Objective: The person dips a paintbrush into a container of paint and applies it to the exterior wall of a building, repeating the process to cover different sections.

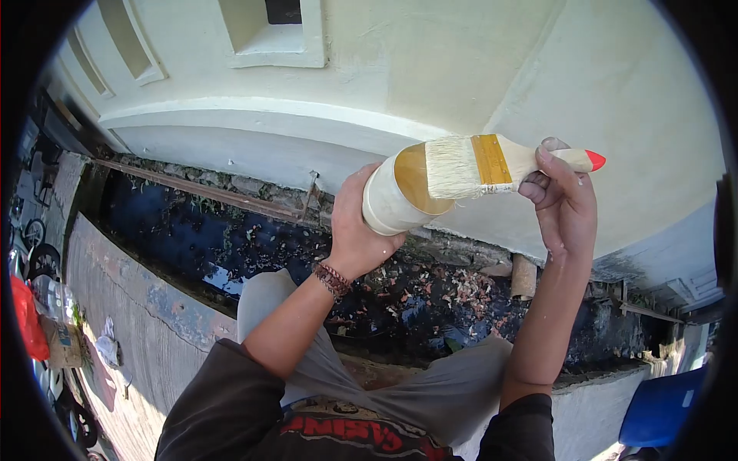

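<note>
In front of the pale wall [477,69] we hold two things up at chest height. Our right hand [561,196] is closed around the wooden handle of a paintbrush [492,165], fingers wrapped over the top and thumb underneath. The brush lies nearly level, its long axis running left to right across the view: the red tip of the handle points right and sticks out just past our knuckles, while the pale bristles point left, well clear of the grip on the other side of the yellow metal band. Those bristles rest across the open mouth of a white cup [396,196], touching its rim.

Our left hand [357,223] grips the cup from below and behind, fingers curled around its body. The cup is tipped over, its long axis slanting up to the right, so the mouth faces the brush and we see a brownish inside. A braided bracelet [332,278] sits on the left wrist.

Below our arms lies a gutter of dark water [200,230] scattered with leaves and scraps, edged by a concrete ledge [131,307]. At the lower right corner we see a blue chair [661,407].
</note>
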`<state>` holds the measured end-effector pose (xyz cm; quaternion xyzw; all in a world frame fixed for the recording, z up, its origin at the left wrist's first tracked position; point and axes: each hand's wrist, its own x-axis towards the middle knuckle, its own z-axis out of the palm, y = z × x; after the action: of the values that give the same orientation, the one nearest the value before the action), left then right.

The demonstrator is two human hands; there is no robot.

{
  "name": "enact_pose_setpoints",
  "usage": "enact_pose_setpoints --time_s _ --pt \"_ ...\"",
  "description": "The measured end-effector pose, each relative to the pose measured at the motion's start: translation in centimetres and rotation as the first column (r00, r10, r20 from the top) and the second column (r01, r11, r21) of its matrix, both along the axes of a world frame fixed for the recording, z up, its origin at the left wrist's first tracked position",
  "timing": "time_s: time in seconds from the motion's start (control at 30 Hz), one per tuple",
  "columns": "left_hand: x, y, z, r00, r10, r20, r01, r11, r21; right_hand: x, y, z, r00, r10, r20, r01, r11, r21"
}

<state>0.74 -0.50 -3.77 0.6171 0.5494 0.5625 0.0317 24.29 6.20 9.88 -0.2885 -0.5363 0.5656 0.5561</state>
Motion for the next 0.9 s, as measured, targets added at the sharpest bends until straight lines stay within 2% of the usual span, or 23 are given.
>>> enact_pose_setpoints --time_s 0.03,0.07,0.13,0.17,0.23,0.27,0.33,0.43,0.47,0.53,0.57,0.6,0.63,0.67,0.7,0.77,0.8,0.87,0.9 --pt "0.0 0.0 0.1 0.999 -0.04 0.022 0.041 0.999 -0.033 0.4 0.9 -0.8 0.985 0.059 -0.163 -0.072 0.994 -0.078" --pt "0.1 -0.1 0.1 0.996 -0.081 0.046 0.084 0.994 -0.068 0.5 1.6 -1.5 0.986 0.072 -0.149 -0.082 0.995 -0.062" --pt "0.3 -0.3 0.3 0.991 -0.091 0.094 0.096 0.994 -0.055 0.7 3.0 -3.0 0.868 0.181 -0.462 -0.272 0.952 -0.14" --pt "0.3 -0.3 0.4 0.977 -0.115 0.181 0.132 0.987 -0.086 1.0 3.7 -3.8 0.796 0.28 -0.537 -0.375 0.924 -0.074" --pt "0.4 -0.8 1.2 0.92 -0.129 0.371 0.169 0.983 -0.076 0.7 4.2 -4.6 0.788 0.259 -0.559 -0.365 0.927 -0.084" --pt "0.2 -1.0 1.6 0.915 -0.116 0.387 0.155 0.985 -0.071 0.5 4.3 -4.7 0.77 0.221 -0.599 -0.342 0.935 -0.094" --pt "-0.6 -1.5 2.3 0.915 -0.112 0.387 0.135 0.99 -0.033 -0.2 4.3 -5.3 0.798 0.197 -0.569 -0.319 0.94 -0.122" --pt "-2.9 -2.1 4.0 0.903 -0.118 0.413 0.117 0.993 0.028 -1.9 4.0 -6.8 0.88 -0.015 -0.474 -0.066 0.986 -0.154" --pt "-3.9 -2.2 4.4 0.899 -0.124 0.42 0.123 0.992 0.03 -3.4 3.6 -7.0 0.884 -0.02 -0.467 -0.058 0.986 -0.153" --pt "-6.3 -2.3 4.8 0.857 -0.07 0.51 0.074 0.997 0.012 -6.3 3.4 -7.8 0.981 -0.134 -0.142 0.141 0.989 0.045" --pt "-7.5 -2.7 5.6 0.871 -0.04 0.491 0.034 0.999 0.02 -7.5 3.8 -8.5 0.977 -0.214 -0.017 0.213 0.958 0.192" --pt "-8.6 -2.9 6.0 0.882 -0.007 0.472 -0.006 1.0 0.026 -8.8 3.8 -8.3 0.974 -0.226 -0.006 0.223 0.957 0.188" --pt "-9.8 -2.7 5.5 0.879 0.029 0.476 -0.055 0.998 0.041 -10.2 3.8 -7.8 0.912 -0.35 0.212 0.224 0.861 0.457" --pt "-10.7 -3.0 5.7 0.876 0.096 0.473 -0.116 0.993 0.014 -11.5 4.1 -7.4 0.782 -0.5 0.373 0.132 0.717 0.685" --pt "-11.6 -3.0 5.5 0.852 0.114 0.511 -0.147 0.989 0.024 -12.6 4.7 -7.3 0.776 -0.5 0.384 0.128 0.722 0.68" --pt "-13.1 -3.1 5.3 0.825 0.133 0.55 -0.177 0.984 0.027 -14.6 5.9 -7.1 0.754 -0.527 0.392 -0.058 0.541 0.839" --pt "-13.7 -3.3 5.4 0.813 0.158 0.56 -0.202 0.979 0.018 -15.4 6.2 -6.9 0.751 -0.527 0.399 -0.063 0.544 0.837" --pt "-14.3 -3.3 5.2 0.797 0.182 0.576 -0.226 0.974 0.005 -16.5 6.5 -6.5 0.701 -0.498 0.511 -0.215 0.536 0.817" --pt "-14.5 -3.2 5.2 0.797 0.17 0.579 -0.227 0.974 0.026 -16.8 6.8 -6.5 0.697 -0.497 0.517 -0.222 0.536 0.814"
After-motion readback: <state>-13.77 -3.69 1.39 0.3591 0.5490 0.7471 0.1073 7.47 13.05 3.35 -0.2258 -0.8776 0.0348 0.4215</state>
